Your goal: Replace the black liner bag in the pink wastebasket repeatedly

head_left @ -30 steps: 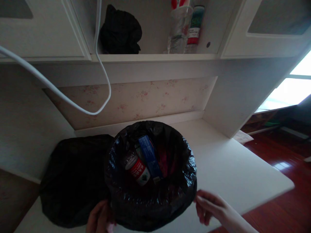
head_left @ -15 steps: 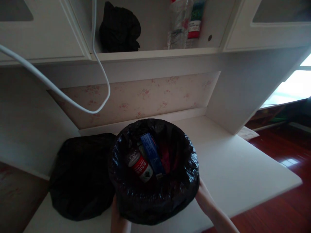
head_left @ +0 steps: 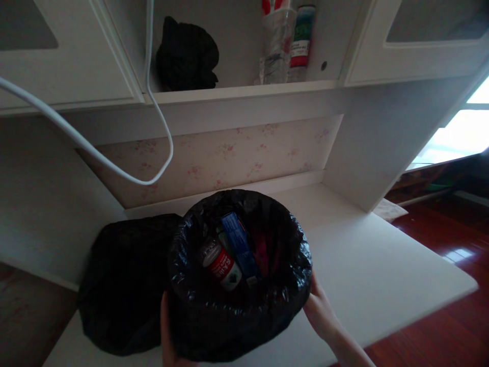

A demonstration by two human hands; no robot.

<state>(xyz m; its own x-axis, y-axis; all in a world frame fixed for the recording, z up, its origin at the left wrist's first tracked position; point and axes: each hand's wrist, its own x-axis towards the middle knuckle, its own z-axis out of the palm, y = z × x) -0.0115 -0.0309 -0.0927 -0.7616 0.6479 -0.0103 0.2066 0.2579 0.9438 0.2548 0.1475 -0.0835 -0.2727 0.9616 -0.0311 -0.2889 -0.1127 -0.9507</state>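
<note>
A round trash bin (head_left: 229,331) lined with a black plastic bag is in the middle of the head view, its mouth facing up. Inside it lie a plastic bottle (head_left: 223,267) with a red label, a blue box (head_left: 240,242) and something dark pink. My left hand (head_left: 168,331) presses against the bin's left side, and my right hand (head_left: 316,306) grips its right side; most fingers of both are hidden behind the bin. Left of it, a black bag-like bundle (head_left: 122,285) rests on the white desktop (head_left: 355,255).
Above is a shelf (head_left: 244,94) with a crumpled black bag (head_left: 187,56), a clear plastic container (head_left: 277,46) and a green-and-red can (head_left: 301,38). A white cable (head_left: 114,165) hangs in front at the left. Cabinet doors flank the shelf; a reddish floor (head_left: 451,326) lies to the right.
My left hand has shifted a little left along the bin, and more of my right hand shows at its side. The bin appears slightly lower and nearer; the view has tilted slightly upward.
</note>
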